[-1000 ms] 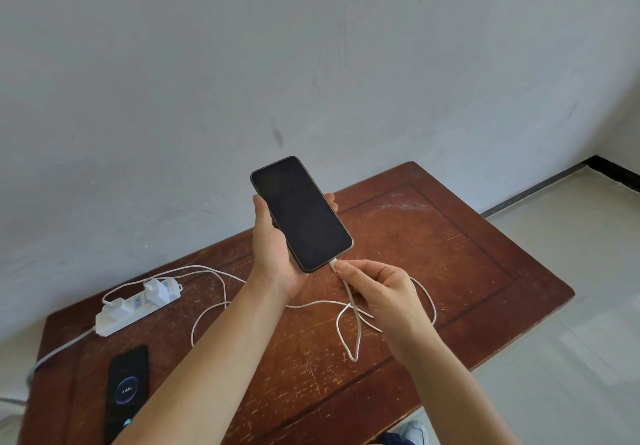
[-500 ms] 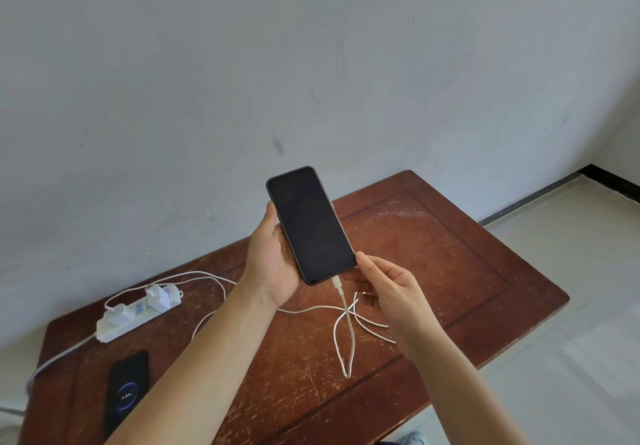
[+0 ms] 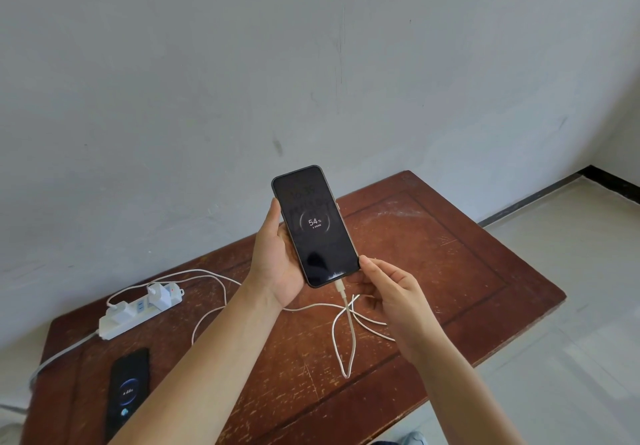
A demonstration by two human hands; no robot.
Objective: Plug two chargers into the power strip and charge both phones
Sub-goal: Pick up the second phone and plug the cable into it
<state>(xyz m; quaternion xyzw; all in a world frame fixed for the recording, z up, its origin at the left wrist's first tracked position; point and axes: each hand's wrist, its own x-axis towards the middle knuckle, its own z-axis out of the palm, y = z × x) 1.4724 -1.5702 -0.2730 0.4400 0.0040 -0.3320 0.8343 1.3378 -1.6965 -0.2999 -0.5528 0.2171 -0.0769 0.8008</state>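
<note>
My left hand point(image 3: 277, 264) holds a black phone point(image 3: 317, 226) upright above the table, screen toward me, showing a charging ring with 54 %. A white cable point(image 3: 348, 326) is plugged into its bottom edge and loops over the table. My right hand point(image 3: 388, 292) sits at the phone's lower right corner, thumb touching it, fingers curled beside the cable. A white power strip point(image 3: 138, 311) lies at the back left with two white chargers point(image 3: 157, 294) plugged in. A second black phone point(image 3: 128, 392) lies flat at the front left, its screen lit with a charging ring.
The wooden table point(image 3: 450, 254) stands against a grey wall. The strip's own cord point(image 3: 59, 354) runs off the left edge. Pale floor tiles point(image 3: 571, 288) lie to the right, and a shoe tip point(image 3: 412, 439) shows below the front edge.
The held phone's screen was dark and now shows the 54 % charging ring. My right hand let go of the plug and moved to the phone's lower right corner.
</note>
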